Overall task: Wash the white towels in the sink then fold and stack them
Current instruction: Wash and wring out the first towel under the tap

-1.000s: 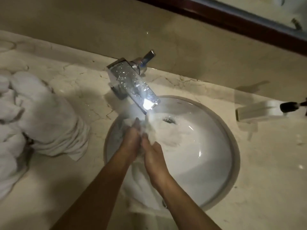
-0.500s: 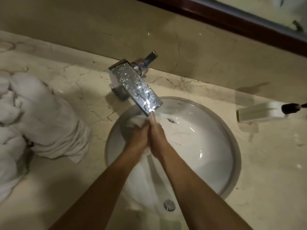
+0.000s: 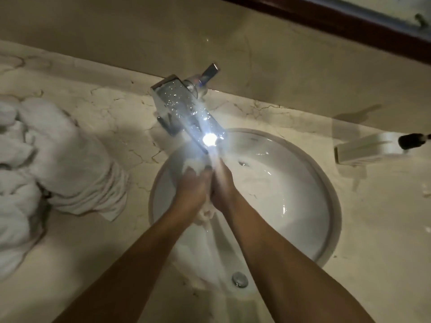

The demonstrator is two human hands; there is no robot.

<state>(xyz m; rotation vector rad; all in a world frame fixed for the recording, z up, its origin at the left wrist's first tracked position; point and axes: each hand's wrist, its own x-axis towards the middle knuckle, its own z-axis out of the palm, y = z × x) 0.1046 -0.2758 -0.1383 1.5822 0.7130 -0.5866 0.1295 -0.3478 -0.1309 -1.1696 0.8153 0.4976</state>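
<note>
Pressing together under the faucet [image 3: 186, 108], the left hand [image 3: 190, 191] and right hand [image 3: 222, 186] grip a wet white towel [image 3: 205, 212] between them, fingers curled around it, inside the sink [image 3: 303, 183]. Its long axis runs from the spout toward the person, the tail trailing down the near basin wall. Both hands sit equally close. More towels [image 3: 58, 159] lie heaped on the counter [image 3: 384, 229], well left, nearer the left hand.
</note>
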